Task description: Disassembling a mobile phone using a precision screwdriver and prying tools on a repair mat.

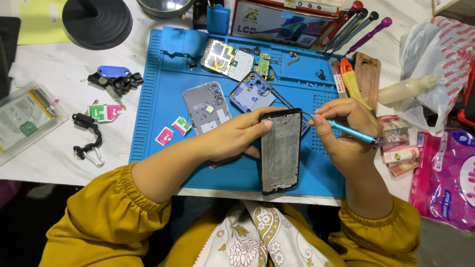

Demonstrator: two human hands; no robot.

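The phone frame (281, 151) lies on the blue mat (158, 99) right in front of the person, and its long side runs from the person's body away toward the top of the desk (59, 153). The left hand (235, 138) comes in from the left and grips the frame near its top left corner, with the thumb pressed on the top edge. The right hand (346, 131) is on the other side, just beside the top right corner, and it pinches a thin blue screwdriver (346, 131) like a pen. The tool's metal tip points left and touches the frame's top right corner. Both hands are close to the frame, one on each side. Behind the frame lie a grey back cover (205, 106), a blue-grey middle cover (252, 94) and a green and gold circuit board (227, 57). Small square pink and green packets (173, 131) lie on the mat to the left, and two more (105, 112) lie on the white desk. A flat clear bag with a battery (24, 121) is at the far left. A red and white flat box (282, 22) stands at the top. A pink soft pack (448, 173) lies at the right, beside some folded paper money (401, 155).
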